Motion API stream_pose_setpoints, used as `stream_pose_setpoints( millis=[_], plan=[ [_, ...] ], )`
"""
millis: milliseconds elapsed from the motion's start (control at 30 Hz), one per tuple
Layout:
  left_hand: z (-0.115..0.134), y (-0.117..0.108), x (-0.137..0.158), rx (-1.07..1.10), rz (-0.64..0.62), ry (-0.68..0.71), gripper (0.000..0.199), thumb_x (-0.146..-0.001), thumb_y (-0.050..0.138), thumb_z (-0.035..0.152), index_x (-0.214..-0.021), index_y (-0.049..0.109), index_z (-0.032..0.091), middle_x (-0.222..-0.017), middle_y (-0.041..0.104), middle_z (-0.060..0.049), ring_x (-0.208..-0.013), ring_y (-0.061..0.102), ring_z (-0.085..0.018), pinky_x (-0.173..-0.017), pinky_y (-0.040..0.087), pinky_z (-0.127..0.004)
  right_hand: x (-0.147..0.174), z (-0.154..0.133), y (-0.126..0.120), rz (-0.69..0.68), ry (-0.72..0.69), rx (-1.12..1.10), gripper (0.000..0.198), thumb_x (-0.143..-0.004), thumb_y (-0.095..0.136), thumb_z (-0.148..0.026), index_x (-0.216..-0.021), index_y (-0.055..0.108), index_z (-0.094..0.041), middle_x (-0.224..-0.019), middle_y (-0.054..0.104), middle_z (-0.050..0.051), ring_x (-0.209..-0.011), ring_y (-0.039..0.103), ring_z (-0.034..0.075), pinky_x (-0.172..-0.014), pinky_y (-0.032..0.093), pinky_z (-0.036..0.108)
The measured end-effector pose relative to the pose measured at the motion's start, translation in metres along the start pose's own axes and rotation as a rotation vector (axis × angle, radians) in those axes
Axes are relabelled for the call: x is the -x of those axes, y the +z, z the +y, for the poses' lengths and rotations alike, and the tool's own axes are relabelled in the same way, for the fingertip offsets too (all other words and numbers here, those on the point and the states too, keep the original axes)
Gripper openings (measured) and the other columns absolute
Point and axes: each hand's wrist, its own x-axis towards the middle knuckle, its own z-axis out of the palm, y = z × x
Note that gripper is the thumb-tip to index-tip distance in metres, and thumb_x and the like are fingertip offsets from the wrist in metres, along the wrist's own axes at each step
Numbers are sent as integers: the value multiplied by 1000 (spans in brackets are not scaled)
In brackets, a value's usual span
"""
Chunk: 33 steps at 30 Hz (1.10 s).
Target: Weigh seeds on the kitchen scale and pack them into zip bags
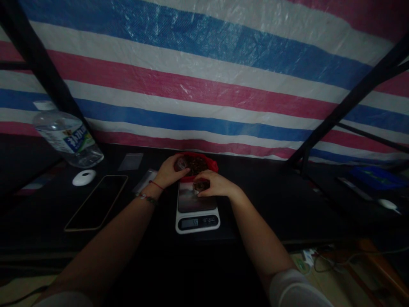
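Note:
A white kitchen scale [197, 219] with a digital display stands in front of me. Behind it lies an opened red bag [212, 164] with dark brown bits [198, 164] in it. My left hand [169, 171] is at the bag's left side, fingers curled round a shiny, clear-looking packet [181, 163] whose kind I cannot make out. Over the scale's plate, my right hand [215, 184] grips a small clear bag of brown bits [200, 186] between thumb and fingers. Whether that bag rests on the plate is hard to tell in the dim light.
Flat clear plastic bags [131, 161] lie left of the scale, near a phone [97, 202], a white oval object [84, 177] and a large water bottle [68, 134]. Black metal bars [348, 98] slant on both sides. A striped tarp [204, 89] hangs behind; a blue item [378, 177] lies right.

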Motion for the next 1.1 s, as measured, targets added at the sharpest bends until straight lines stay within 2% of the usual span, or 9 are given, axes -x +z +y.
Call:
stream_pose_setpoints(
  millis=[100, 167, 300, 433, 567, 667, 800, 967, 1100],
  plan=[
    [-2, 2, 1, -45, -1, -44, 50, -69, 68, 49, -105, 63, 14, -102, 66, -11, -93, 63, -26, -86, 49, -40, 1, 1, -1, 66, 42, -112, 37, -69, 74, -23, -105, 68, -21, -105, 68, 5, -98, 62, 20, -90, 46, 36],
    [-1, 3, 2, -64, -37, -34, 48, -70, 66, 50, -103, 63, 14, -99, 67, -10, -89, 63, -25, -82, 50, -39, 0, 2, -2, 186, 55, -228, 40, -70, 71, -20, -110, 65, -22, -108, 67, 5, -98, 63, 19, -90, 48, 36],
    [11, 2, 5, -106, -117, 67, 49, -69, 67, 47, -106, 62, 16, -101, 67, -9, -91, 63, -25, -82, 50, -38, -3, 8, 1, 453, 33, -413, 43, -71, 69, -21, -113, 62, -24, -116, 61, 5, -106, 61, 20, -94, 48, 37],
    [27, 4, 8, -97, -154, 158, 51, -69, 69, 47, -109, 60, 16, -105, 67, -10, -96, 63, -26, -84, 50, -39, -9, 13, 13, 566, 71, -520, 56, -65, 76, -23, -117, 56, -25, -111, 62, 5, -101, 63, 19, -89, 52, 36],
    [34, 7, 10, -63, -136, 205, 52, -68, 69, 46, -109, 60, 16, -105, 67, -11, -95, 64, -26, -84, 51, -39, -12, 8, 20, 596, 142, -400, 46, -64, 77, -21, -106, 60, -23, -100, 65, 3, -89, 65, 18, -83, 54, 36],
    [34, 11, 12, -36, -120, 215, 54, -68, 70, 45, -111, 59, 16, -107, 67, -11, -96, 64, -26, -85, 51, -40, -11, -2, 16, 581, 47, -216, 34, -68, 76, -20, -100, 67, -25, -109, 64, 5, -102, 62, 21, -92, 50, 40],
    [33, 14, 14, -3, -100, 176, 57, -67, 71, 46, -114, 59, 16, -112, 66, -12, -100, 63, -28, -89, 50, -42, -9, -13, 10, 551, -37, -70, 38, -76, 70, -19, -112, 67, -31, -115, 62, 4, -113, 56, 21, -100, 44, 41],
    [35, 12, 14, 79, -92, 117, 60, -68, 71, 48, -118, 59, 18, -116, 65, -12, -104, 61, -29, -92, 48, -43, -7, -12, 13, 579, 53, -150, 48, -81, 65, -22, -127, 57, -33, -125, 57, 6, -120, 51, 23, -102, 44, 42],
    [38, 8, 14, 148, -52, 69, 57, -68, 71, 45, -117, 60, 17, -116, 65, -12, -104, 61, -29, -92, 47, -42, -8, -8, 14, 586, 73, -275, 57, -79, 66, -23, -133, 50, -31, -127, 51, 8, -115, 54, 22, -95, 50, 38]
  ],
)
